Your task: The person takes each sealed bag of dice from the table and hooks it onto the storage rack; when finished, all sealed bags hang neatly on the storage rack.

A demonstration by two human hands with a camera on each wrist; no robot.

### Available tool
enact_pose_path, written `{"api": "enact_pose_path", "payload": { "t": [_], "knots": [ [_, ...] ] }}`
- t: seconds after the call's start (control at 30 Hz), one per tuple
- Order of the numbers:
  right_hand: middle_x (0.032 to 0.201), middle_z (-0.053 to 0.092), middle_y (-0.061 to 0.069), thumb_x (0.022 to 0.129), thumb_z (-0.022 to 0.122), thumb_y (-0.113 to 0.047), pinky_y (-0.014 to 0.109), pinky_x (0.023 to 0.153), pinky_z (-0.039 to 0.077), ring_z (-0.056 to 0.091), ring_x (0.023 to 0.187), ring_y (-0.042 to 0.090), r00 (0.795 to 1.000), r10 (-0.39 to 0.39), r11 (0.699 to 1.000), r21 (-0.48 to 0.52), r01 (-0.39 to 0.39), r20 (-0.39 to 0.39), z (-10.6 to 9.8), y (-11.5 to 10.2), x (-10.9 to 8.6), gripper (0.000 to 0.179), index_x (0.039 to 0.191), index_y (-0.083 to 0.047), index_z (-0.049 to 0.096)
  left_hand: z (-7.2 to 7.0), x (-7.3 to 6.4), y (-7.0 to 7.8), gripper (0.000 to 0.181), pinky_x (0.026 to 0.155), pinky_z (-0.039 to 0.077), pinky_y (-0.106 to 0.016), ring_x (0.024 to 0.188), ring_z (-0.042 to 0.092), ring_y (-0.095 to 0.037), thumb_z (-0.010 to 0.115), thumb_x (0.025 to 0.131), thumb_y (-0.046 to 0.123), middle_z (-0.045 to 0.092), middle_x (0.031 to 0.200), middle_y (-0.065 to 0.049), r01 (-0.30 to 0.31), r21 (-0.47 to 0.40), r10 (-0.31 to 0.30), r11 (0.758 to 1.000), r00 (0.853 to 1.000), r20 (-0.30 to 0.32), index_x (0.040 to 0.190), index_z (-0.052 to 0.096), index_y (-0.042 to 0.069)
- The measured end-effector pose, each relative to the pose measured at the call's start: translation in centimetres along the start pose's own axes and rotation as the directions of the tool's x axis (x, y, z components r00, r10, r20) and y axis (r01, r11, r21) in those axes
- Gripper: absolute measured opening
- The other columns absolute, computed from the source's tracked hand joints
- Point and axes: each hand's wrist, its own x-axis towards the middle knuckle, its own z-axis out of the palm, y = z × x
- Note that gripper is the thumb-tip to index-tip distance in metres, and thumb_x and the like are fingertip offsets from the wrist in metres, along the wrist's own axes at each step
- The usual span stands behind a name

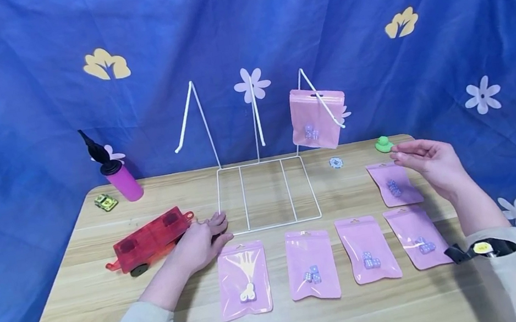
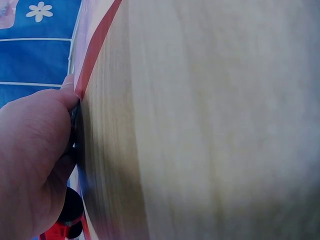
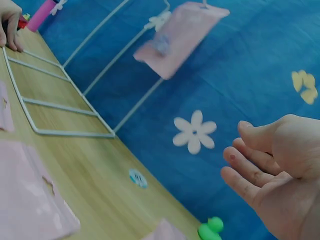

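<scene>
My left hand (image 1: 203, 241) holds the front left corner of a white wire rack (image 1: 291, 192), thumb and fingers at its rods. The rack has three upright hooks; on the right one hangs a pink zip bag (image 1: 313, 111) with dice in it. My right hand (image 1: 431, 164) is raised over the right side of the table, fingers loosely bent and holding nothing. Just below it lies another pink bag of dice (image 1: 396, 193). Several more pink bags lie in a row in front, one of them, with white dice (image 1: 240, 261), close to my left hand.
Left of the rack are a red toy trailer (image 1: 150, 241), a magenta pump (image 1: 125, 183) with a black top and a small yellow-green car (image 1: 106, 202). A blue-white chip (image 1: 335, 162) and a green duck (image 1: 383, 144) lie at the back right. A blue curtain (image 1: 237, 19) hangs behind.
</scene>
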Motion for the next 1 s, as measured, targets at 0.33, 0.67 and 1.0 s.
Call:
{"api": "enact_pose_path", "payload": {
  "t": [0.33, 0.67, 1.0],
  "knots": [
    [0.107, 0.080, 0.000, 0.095, 0.077, 0.004, 0.020, 0.085, 0.058, 0.076, 0.098, 0.006, 0.992, 0.104, 0.980, -0.162, -0.115, -0.076, -3.3, 2.0, -1.3, 0.032, 0.124, 0.009, 0.067, 0.0, 0.1, -0.3, 0.046, 0.111, 0.044, -0.060, 0.137, 0.054, -0.043, 0.074, 0.102, 0.025, 0.058, 0.147, -0.023, -0.002, 0.007, 0.002, 1.000, 1.000, -0.002, 0.135, 0.068, -0.007],
    [0.114, 0.076, 0.011, 0.098, 0.078, -0.014, 0.015, 0.079, 0.057, 0.068, 0.090, -0.006, 0.974, 0.166, 0.800, -0.557, -0.223, -0.151, -6.1, 6.2, -0.9, 0.048, 0.134, 0.014, 0.062, 0.2, 0.0, -0.6, 0.047, 0.108, 0.047, -0.058, 0.135, 0.056, -0.044, 0.075, 0.101, 0.025, 0.059, 0.146, -0.024, -0.010, 0.004, 0.010, 1.000, 1.000, -0.009, 0.135, 0.068, -0.007],
    [0.127, 0.065, 0.031, 0.094, 0.082, -0.036, 0.018, 0.069, 0.051, 0.065, 0.104, 0.034, 0.933, 0.249, 0.602, -0.713, -0.359, -0.259, -5.2, 7.9, -0.2, 0.065, 0.135, 0.011, 0.061, 0.1, 0.1, -0.2, 0.047, 0.109, 0.046, -0.058, 0.135, 0.055, -0.044, 0.075, 0.101, 0.024, 0.058, 0.146, -0.025, -0.014, -0.003, 0.014, 1.000, 1.000, -0.006, 0.135, 0.068, -0.008]
  ]
}}
